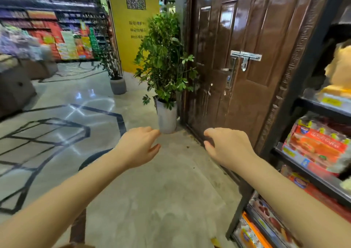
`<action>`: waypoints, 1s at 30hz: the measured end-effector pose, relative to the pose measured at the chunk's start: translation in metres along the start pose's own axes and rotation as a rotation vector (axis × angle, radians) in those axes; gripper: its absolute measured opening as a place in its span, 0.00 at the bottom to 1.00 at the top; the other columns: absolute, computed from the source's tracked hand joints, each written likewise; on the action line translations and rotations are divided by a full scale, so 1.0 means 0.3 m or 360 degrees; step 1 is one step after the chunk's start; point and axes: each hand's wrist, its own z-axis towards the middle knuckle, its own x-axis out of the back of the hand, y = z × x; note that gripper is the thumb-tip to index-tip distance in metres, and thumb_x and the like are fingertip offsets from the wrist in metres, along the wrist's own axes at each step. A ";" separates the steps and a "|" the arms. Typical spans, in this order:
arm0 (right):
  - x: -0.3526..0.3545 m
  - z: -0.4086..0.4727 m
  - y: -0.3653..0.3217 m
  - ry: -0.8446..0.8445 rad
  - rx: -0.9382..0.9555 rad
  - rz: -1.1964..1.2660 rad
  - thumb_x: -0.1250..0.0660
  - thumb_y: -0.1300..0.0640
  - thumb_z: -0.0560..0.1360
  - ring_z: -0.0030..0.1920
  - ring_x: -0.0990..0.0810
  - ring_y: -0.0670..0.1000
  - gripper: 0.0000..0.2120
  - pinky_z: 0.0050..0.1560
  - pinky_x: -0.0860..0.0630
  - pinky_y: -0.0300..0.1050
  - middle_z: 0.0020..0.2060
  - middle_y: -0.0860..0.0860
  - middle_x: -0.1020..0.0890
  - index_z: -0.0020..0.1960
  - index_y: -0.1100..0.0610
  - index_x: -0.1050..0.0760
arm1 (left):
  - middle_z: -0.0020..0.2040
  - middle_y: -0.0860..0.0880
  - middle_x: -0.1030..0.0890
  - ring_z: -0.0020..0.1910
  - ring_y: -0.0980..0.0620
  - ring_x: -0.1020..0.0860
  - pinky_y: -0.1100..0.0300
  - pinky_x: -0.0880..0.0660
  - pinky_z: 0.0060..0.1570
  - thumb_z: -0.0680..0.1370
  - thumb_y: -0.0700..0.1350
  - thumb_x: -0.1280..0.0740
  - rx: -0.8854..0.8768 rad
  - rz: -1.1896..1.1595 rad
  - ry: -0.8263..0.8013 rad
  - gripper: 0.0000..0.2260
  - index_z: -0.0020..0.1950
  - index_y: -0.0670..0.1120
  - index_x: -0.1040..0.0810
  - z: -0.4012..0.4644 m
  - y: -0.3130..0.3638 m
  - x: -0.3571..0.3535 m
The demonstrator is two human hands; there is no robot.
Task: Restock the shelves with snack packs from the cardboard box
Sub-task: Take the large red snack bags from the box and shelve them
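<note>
Both arms reach out in front, and the two hands hang in the air over the bare floor (152, 190). Left hand (139, 145) has loose, softly bent fingers and holds nothing. Right hand (228, 146) is the same: fingers a little curled, nothing in it.

No cardboard box shows anywhere, so I cannot tell where it is. No loose snack pack is in the hands either. So I think the hands are between packs and need to go back to the box.

To do this step well, look down and around to find the box first. Take one pack with both hands so it does not bend. Then turn to the shelves (311, 173) on the right of the right hand and set the pack flat, front side out, in a gap.

Those shelves already hold snack packs (315, 145) in red and orange. I can see about four shelf levels, but the packs are too blurry to count.

Past the hands stand two plants: a tall one in a white pot (167, 116) just beyond the left hand, and a second plant (117, 85) farther off. One brown door (237, 67) is beyond the right hand. Far away to the left are more store shelves (57, 35), all blurry.
</note>
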 end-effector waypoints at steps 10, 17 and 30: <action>0.169 -0.171 -0.418 -0.0080 0.0320 0.0177 0.44 0.50 0.78 0.54 0.22 0.54 0.13 0.45 0.28 0.46 0.53 0.49 0.19 0.57 0.52 0.26 | 0.54 0.51 0.23 0.52 0.51 0.24 0.59 0.28 0.48 0.79 0.54 0.43 0.0361 0.0178 -0.0088 0.15 0.63 0.50 0.29 -0.587 -0.042 0.275; 0.186 -0.288 -0.698 -0.0180 0.0516 0.0284 0.43 0.49 0.77 0.59 0.23 0.52 0.15 0.50 0.29 0.45 0.58 0.48 0.21 0.62 0.49 0.27 | 0.56 0.50 0.22 0.53 0.51 0.24 0.53 0.25 0.51 0.78 0.54 0.41 0.0665 0.0217 -0.0168 0.15 0.61 0.49 0.27 -0.953 -0.071 0.405; 0.186 -0.213 -1.334 -0.0140 0.0773 0.0362 0.44 0.51 0.77 0.52 0.21 0.52 0.13 0.41 0.31 0.45 0.51 0.47 0.18 0.58 0.50 0.25 | 0.60 0.51 0.24 0.57 0.53 0.25 0.58 0.27 0.53 0.79 0.54 0.42 0.0916 0.0291 -0.0173 0.17 0.65 0.50 0.30 -1.406 -0.471 0.543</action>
